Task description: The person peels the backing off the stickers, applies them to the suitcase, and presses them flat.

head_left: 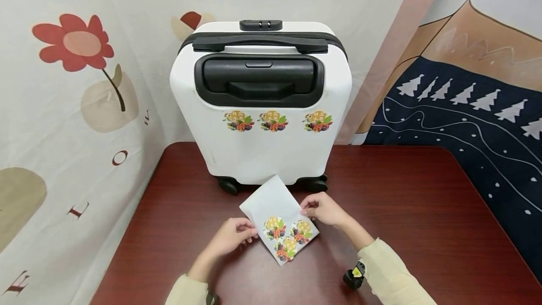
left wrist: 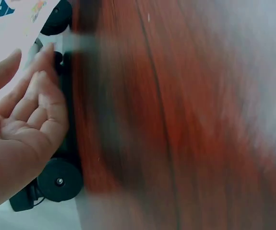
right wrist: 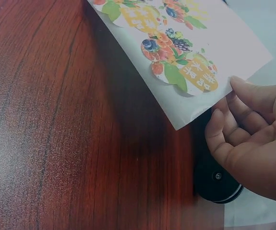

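A white sheet (head_left: pixel 275 199) bears three round fruit stickers (head_left: pixel 285 247) near its lower corner. It is turned cornerwise and overlaps the suitcase's bottom edge in the head view. My right hand (head_left: pixel 323 208) pinches its right edge between thumb and fingers, which the right wrist view shows close up. At the left edge, my left hand (head_left: pixel 234 236) holds the sheet with thumb and fingertips. Behind stands a white suitcase (head_left: pixel 271 152) with a row of three similar stickers (head_left: pixel 274 121) under its black handle recess (head_left: pixel 259 81).
The suitcase rests on black wheels (head_left: pixel 228 186) at the back of a dark red wooden table (head_left: pixel 402 201). Printed cloth (head_left: pixel 139 8) hangs behind and to the left, with navy tree-patterned cloth (head_left: pixel 470 121) at right. A black device (head_left: pixel 353 276) is strapped at my right wrist.
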Action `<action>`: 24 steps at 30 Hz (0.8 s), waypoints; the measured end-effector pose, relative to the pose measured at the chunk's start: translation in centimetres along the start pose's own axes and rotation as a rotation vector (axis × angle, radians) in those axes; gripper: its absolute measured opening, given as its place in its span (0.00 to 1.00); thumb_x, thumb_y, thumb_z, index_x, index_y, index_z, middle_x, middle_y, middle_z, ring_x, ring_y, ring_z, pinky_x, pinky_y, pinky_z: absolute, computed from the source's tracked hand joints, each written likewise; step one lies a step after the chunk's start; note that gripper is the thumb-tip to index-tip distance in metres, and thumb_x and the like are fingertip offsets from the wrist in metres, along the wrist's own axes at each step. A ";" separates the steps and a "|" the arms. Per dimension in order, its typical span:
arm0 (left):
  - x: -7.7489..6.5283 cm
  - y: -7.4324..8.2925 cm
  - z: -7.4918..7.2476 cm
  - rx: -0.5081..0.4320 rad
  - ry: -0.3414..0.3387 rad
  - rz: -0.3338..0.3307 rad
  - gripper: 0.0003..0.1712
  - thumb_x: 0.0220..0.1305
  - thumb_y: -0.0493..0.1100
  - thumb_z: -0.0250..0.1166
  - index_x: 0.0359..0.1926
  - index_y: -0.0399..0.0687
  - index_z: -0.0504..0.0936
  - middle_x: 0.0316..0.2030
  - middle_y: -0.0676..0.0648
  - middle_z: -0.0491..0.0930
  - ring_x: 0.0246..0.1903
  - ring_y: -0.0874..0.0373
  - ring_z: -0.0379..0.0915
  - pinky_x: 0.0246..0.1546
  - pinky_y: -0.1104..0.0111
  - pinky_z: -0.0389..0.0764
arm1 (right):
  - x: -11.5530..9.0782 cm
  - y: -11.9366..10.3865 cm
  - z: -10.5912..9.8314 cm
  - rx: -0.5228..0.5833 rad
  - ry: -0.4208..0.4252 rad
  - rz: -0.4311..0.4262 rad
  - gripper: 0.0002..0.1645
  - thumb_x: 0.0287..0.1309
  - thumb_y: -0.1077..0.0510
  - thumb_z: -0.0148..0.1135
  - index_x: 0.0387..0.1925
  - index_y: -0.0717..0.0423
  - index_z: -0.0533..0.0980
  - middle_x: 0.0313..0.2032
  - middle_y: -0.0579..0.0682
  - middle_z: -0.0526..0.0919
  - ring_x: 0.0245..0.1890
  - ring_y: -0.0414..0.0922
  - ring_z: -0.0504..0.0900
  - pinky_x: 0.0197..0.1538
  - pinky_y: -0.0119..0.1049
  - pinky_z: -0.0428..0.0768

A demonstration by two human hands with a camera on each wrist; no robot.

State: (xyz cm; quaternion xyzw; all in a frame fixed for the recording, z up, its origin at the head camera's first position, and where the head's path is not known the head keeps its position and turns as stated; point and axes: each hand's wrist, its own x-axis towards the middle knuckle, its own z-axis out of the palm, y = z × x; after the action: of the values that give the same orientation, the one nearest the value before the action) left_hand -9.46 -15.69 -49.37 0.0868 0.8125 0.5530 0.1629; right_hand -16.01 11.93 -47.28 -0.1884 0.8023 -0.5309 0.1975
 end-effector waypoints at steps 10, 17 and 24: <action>-0.5 1.2 0.1 -0.131 0.052 -0.073 0.11 0.63 0.33 0.55 0.29 0.25 0.74 0.26 0.31 0.79 0.18 0.57 0.68 0.16 0.64 0.72 | 0.1 -0.2 0.3 -0.004 -0.002 0.032 0.05 0.54 0.64 0.61 0.26 0.64 0.77 0.21 0.51 0.75 0.22 0.47 0.73 0.25 0.39 0.75; -0.3 0.7 -0.1 -0.103 0.055 -0.072 0.09 0.61 0.35 0.57 0.27 0.31 0.75 0.21 0.38 0.78 0.18 0.57 0.68 0.16 0.63 0.74 | -0.2 -0.2 0.4 -0.035 -0.076 -0.003 0.08 0.54 0.64 0.61 0.22 0.65 0.76 0.17 0.59 0.75 0.19 0.47 0.73 0.22 0.36 0.73; -0.5 0.3 -0.4 -0.239 0.062 -0.080 0.10 0.61 0.34 0.57 0.30 0.25 0.74 0.24 0.33 0.79 0.16 0.61 0.73 0.18 0.73 0.73 | -0.3 0.1 0.7 -0.003 -0.118 -0.006 0.08 0.54 0.65 0.61 0.22 0.66 0.76 0.14 0.63 0.71 0.14 0.47 0.70 0.17 0.28 0.65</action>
State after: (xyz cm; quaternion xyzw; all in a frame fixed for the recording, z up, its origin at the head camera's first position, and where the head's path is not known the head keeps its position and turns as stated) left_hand -9.11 -16.11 -48.85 0.0170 0.7482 0.6413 0.1689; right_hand -15.39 11.54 -47.60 -0.2224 0.7895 -0.5181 0.2425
